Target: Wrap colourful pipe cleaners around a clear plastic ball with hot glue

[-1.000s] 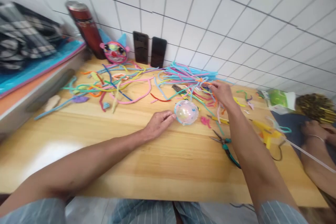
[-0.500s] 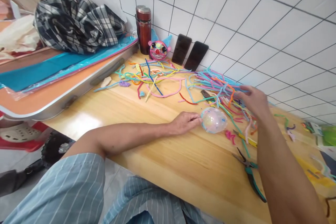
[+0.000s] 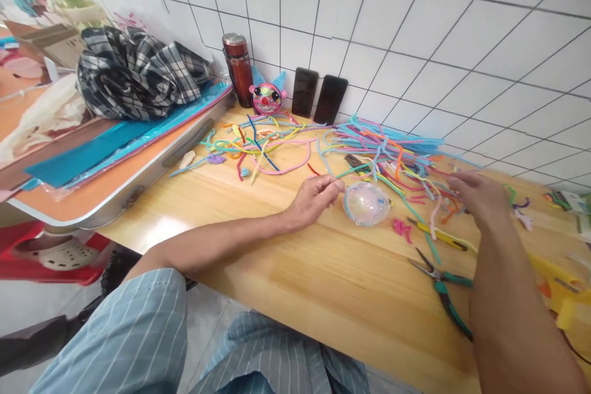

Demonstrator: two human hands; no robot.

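Observation:
My left hand (image 3: 314, 198) rests on the wooden table (image 3: 286, 271), fingers curled in with the thumb against them. I see nothing in it. Its fingertips stop just left of a clear ball (image 3: 367, 203) ringed with a blue strand. My right hand (image 3: 482, 198) lies further right at the edge of a heap of coloured pipe cleaners (image 3: 392, 157). Its fingers are bunched together and point left among the strands. What they pinch is hidden. A pink twisted piece (image 3: 401, 229) lies just below the ball.
Green-handled pliers (image 3: 441, 286) and a yellow tool (image 3: 438, 235) lie near my right forearm. A red flask (image 3: 237, 69), a clown-face toy (image 3: 266, 97) and two dark phones (image 3: 317, 97) stand against the tiled wall. A plaid cloth (image 3: 138, 74) sits on a side table at left.
The view swung left. My left hand came off the ball's side and now sits just short of it. My right hand drew back to the right, away from the ball.

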